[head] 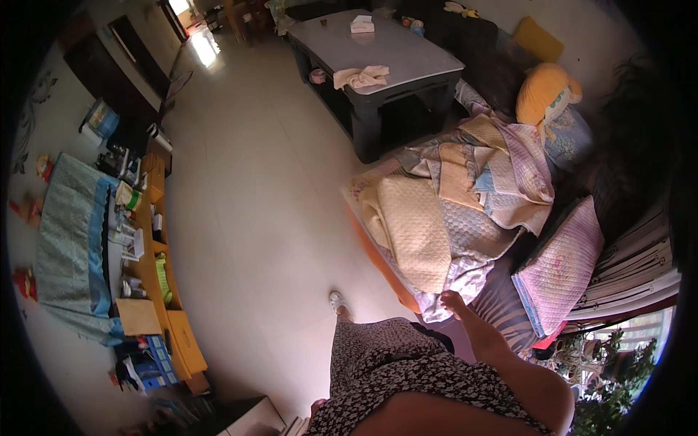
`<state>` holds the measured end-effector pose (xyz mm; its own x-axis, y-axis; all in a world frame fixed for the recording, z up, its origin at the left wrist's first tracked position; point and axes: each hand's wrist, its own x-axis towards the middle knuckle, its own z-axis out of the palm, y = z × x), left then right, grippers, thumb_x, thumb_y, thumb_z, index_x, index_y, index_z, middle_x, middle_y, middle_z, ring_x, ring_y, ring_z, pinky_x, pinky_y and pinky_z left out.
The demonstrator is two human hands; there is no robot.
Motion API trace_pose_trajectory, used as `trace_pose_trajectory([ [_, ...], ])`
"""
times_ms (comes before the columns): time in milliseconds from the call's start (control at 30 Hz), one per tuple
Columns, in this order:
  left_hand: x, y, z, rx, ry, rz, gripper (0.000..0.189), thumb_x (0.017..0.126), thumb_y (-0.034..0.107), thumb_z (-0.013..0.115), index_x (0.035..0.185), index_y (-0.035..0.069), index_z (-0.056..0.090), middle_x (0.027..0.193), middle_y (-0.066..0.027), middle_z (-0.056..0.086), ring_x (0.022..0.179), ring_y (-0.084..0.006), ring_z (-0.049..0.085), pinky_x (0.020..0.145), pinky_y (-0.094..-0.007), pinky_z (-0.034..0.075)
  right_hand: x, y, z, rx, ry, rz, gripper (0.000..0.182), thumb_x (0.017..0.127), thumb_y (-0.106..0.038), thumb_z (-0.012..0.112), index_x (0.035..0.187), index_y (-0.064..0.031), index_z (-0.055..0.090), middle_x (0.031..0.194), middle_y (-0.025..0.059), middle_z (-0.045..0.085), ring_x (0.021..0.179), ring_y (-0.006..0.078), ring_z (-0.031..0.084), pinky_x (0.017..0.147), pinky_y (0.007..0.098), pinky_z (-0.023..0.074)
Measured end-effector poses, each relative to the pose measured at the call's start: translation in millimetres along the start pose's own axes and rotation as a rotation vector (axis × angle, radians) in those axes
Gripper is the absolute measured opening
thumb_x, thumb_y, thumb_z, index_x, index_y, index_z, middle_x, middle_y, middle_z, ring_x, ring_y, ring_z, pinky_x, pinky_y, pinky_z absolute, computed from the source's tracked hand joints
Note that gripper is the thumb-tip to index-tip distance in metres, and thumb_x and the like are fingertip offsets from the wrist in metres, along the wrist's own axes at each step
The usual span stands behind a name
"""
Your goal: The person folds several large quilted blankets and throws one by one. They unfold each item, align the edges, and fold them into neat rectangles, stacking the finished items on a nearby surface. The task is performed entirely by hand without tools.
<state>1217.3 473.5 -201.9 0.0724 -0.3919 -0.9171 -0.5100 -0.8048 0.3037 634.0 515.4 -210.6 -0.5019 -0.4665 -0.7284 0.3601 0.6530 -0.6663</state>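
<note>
My right hand (452, 303) reaches to the near edge of a heap of patchwork covers on a sofa. Its fingers touch a white and lilac patterned cloth (464, 279); whether they grip it is hard to see. Above that cloth lies a folded cream quilted cover (417, 231), beside a rumpled patchwork quilt (455, 169). A pink quilted cushion (567, 267) leans on the striped sofa to the right. My left hand (318, 406) shows only partly at the bottom, low beside my patterned dress, with its fingers mostly hidden.
A grey table (403, 54) with a crumpled cloth (361, 77) and a tissue box (362, 24) stands beyond the sofa. An orange plush toy (545, 95) sits at the sofa's far end. Along the left wall runs a wooden cabinet (185, 340) below a covered television (71, 245).
</note>
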Motion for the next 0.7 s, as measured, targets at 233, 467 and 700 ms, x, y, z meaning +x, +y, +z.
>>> trace_pose_trajectory([
  [233, 67, 110, -125, 0.132, 0.000, 0.042, 0.019, 0.081, 0.022, 0.054, 0.089, 0.006, 0.059, 0.064, -0.0075, 0.057, 0.054, -0.0152, 0.053, 0.046, -0.0310, 0.043, -12, 13, 99, -0.050, 0.060, 0.358, 0.009, 0.078, -0.008, 0.059, 0.086, -0.0065, 0.062, 0.077, 0.0057, 0.061, 0.060, 0.0171, 0.058, 0.051, 0.0286, 0.0472],
  [467, 163, 392, -121, 0.408, 0.161, 0.669, 0.024, 0.085, 0.019, 0.048, 0.062, 0.012, 0.047, 0.057, -0.0019, 0.047, 0.052, -0.0118, 0.043, 0.045, -0.0294, 0.036, 40, 17, 127, -0.309, 0.024, -0.505, 0.008, 0.074, -0.008, 0.061, 0.081, -0.0053, 0.062, 0.075, 0.0036, 0.060, 0.061, 0.0149, 0.057, 0.056, 0.0273, 0.0468],
  [700, 152, 597, -62, 0.023, -0.281, 0.629, 0.036, 0.084, 0.025, 0.057, 0.116, 0.010, 0.051, 0.092, -0.0015, 0.060, 0.078, -0.0125, 0.059, 0.063, -0.0255, 0.044, 75, -151, 197, 0.272, 0.235, 0.299, 0.022, 0.079, -0.005, 0.058, 0.101, -0.0041, 0.060, 0.085, 0.0081, 0.062, 0.073, 0.0199, 0.060, 0.064, 0.0314, 0.0509],
])
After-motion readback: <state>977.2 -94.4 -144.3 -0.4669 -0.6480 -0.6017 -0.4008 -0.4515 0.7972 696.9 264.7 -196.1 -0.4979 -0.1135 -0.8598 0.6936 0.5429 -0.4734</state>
